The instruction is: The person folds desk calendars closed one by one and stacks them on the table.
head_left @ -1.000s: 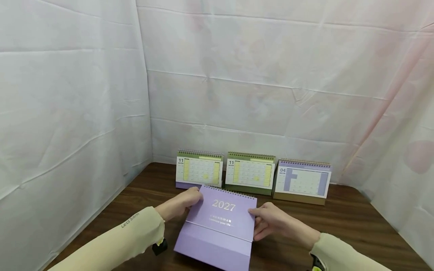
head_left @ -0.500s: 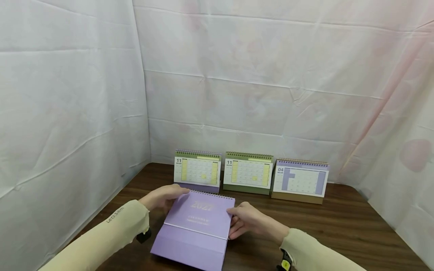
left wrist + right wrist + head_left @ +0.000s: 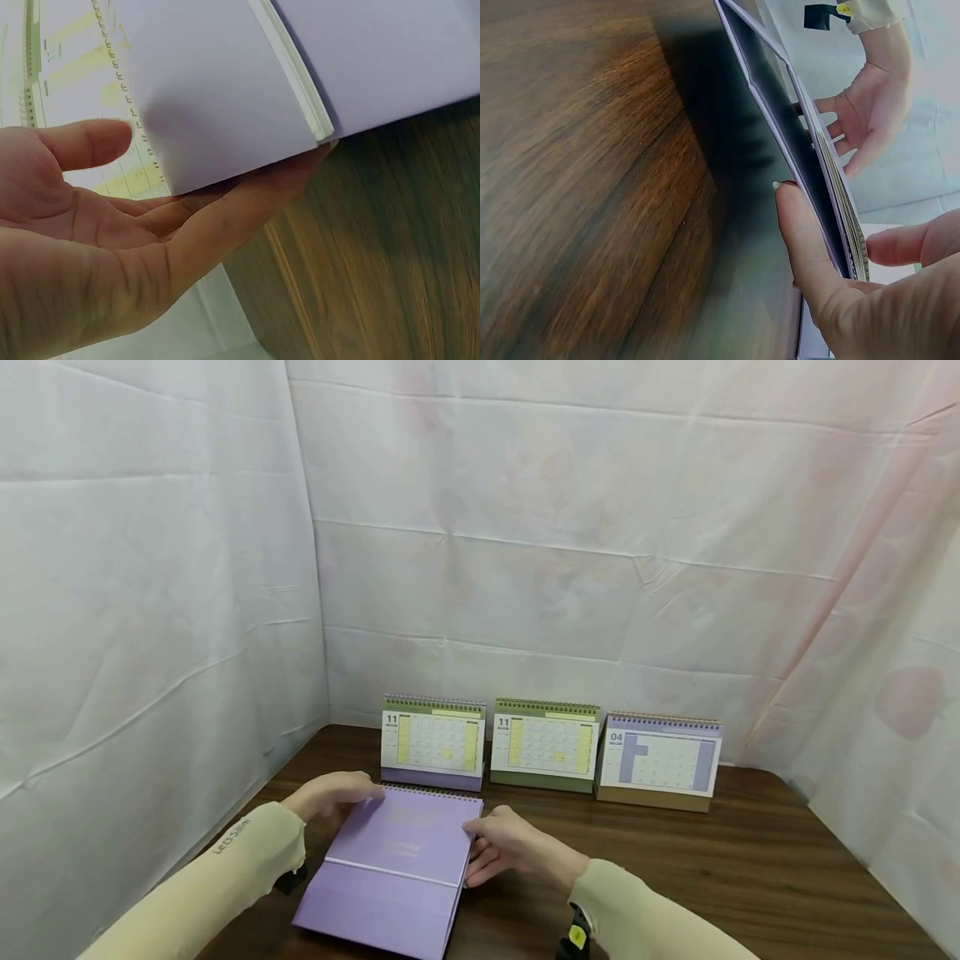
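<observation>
Purple-covered calendar (image 3: 405,835) found nearest the viewer, over the left part of the wood table (image 3: 637,852), toward its left edge. Whether its lower end rests on the wood cannot be told. Right hand (image 3: 510,843) is clamped on the calendar's right side: thumb over the cover, fingers beneath. Left hand (image 3: 333,793) grips the far left corner, thumb above near the wire binding (image 3: 431,791), fingers underneath; firmness of that grip cannot be judged.

Assessment: the step appears to be steadying and positioning this piece. Good practice would be equal support on both sides, thumbs clear of the rings, and cover, pages and backing board held together — a loose fold may slip.

Beyond, along the far edge, stand a left calendar (image 3: 433,743), middle calendar (image 3: 545,743) and right calendar (image 3: 660,762) — contact there is inadvisable. White cloth (image 3: 465,577) hangs behind.
</observation>
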Available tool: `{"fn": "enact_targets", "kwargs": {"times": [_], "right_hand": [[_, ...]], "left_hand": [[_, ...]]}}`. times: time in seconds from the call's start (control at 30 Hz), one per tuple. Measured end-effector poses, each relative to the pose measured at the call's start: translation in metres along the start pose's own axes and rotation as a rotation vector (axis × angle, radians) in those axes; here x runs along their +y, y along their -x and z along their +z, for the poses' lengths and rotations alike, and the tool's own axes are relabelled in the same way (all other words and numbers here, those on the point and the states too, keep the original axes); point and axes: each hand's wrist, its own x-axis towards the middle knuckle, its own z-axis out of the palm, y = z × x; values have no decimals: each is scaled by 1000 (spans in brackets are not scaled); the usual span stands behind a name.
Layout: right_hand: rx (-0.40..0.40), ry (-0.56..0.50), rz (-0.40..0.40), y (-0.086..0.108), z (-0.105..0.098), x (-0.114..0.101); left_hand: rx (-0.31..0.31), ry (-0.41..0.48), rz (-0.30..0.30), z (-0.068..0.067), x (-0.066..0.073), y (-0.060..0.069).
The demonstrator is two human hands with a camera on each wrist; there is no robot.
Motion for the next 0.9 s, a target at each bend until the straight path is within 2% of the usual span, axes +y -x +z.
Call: {"fn": "enact_targets", "kwargs": {"times": [0.23, 0.57, 0.9], "right_hand": [[-1, 8, 12, -12, 12, -1], [-10, -6, 27, -29, 29, -3], [15, 17, 10, -38, 40, -2]], "left_hand": [[19, -96, -10, -13, -11, 0], [30, -111, -72, -26, -26, 2], [50, -110, -72, -34, -34, 5]]}}
